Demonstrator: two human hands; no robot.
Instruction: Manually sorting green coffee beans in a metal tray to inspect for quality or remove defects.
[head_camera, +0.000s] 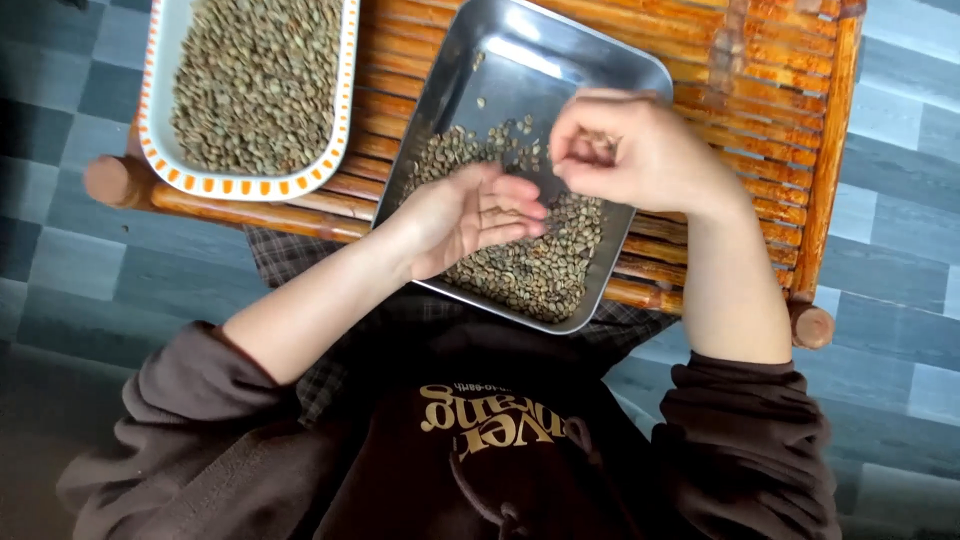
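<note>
Your left hand (470, 215) lies open, palm up, over small olive-green beans (540, 265) in the rectangular steel tray (470, 60); your right hand (625, 150) curls around several beans.

The person is wearing a dark brown hooded sweatshirt — soft, loose, bunching in thick folds where both sleeves (745, 440) are sitting pushed up past the elbows, leaving the forearms bare. Pale tan lettering is running across the chest — seen upside down from above. The left hand (470, 215) and right hand (630, 150) are showing no rings or gloves.
</note>
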